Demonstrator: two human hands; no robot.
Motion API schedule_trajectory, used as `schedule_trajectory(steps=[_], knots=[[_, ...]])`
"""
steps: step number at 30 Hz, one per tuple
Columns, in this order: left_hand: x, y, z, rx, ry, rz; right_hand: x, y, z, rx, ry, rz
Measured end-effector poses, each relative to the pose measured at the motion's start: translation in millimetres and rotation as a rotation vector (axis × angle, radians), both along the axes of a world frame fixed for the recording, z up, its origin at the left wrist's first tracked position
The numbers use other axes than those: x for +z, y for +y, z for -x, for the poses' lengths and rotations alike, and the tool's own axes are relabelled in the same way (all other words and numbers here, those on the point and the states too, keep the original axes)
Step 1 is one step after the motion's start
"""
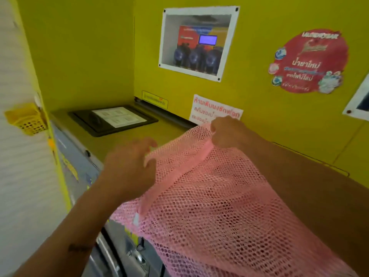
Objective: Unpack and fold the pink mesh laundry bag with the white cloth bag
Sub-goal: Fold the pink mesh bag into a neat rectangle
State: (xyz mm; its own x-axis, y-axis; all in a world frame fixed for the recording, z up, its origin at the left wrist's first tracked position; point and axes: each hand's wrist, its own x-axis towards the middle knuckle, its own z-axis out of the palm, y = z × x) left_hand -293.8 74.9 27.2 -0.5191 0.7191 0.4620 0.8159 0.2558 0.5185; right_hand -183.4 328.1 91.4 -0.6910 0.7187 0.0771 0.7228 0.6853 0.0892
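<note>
The pink mesh laundry bag lies spread over the top of a washing machine and hangs past its front edge. My right hand pinches the bag's far corner along a pink seam. My left hand is blurred at the bag's near left edge, fingers curled on the mesh rim. A small white tag shows on the bag's left edge. No white cloth bag is visible.
The yellow-green machine top carries a black detergent lid at the back left. Yellow wall panels with a framed picture and a red sticker stand close behind. A yellow basket hangs at left.
</note>
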Motion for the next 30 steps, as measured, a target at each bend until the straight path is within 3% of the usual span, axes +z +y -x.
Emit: schedule_trajectory(steps=[3, 6, 8, 13, 16, 18, 21, 24, 26, 30], knots=[[-25, 33, -13, -0.135, -0.018, 0.182, -21, 0, -10, -0.049, -0.125, 0.151], [-51, 51, -11, -0.149, 0.159, 0.537, -37, 5, -27, -0.098, -0.234, 0.264], [-55, 52, -5, -0.163, 0.197, 0.621, -46, 12, -42, -0.114, -0.291, 0.283], [-33, 54, -2, -0.175, 0.166, 0.511, -20, 11, -89, -0.005, 0.043, 0.37], [-10, 54, -37, -0.236, 0.131, 0.233, 14, 4, -135, -0.028, 0.043, 0.394], [6, 48, -76, -0.427, 0.043, 0.06, 28, 5, -176, -0.089, 0.03, 0.438], [23, 33, -143, -0.786, -0.044, 0.127, 32, 10, -242, -0.212, -0.028, 0.395], [21, 30, -196, -0.929, -0.045, 0.288, 18, 15, -294, -0.314, -0.104, 0.414], [15, 35, -219, -0.892, -0.008, 0.356, 3, 17, -314, -0.275, -0.076, 0.382], [3, 44, -241, -0.651, 0.212, 0.377, -28, 4, -316, -0.147, 0.227, 0.404]])
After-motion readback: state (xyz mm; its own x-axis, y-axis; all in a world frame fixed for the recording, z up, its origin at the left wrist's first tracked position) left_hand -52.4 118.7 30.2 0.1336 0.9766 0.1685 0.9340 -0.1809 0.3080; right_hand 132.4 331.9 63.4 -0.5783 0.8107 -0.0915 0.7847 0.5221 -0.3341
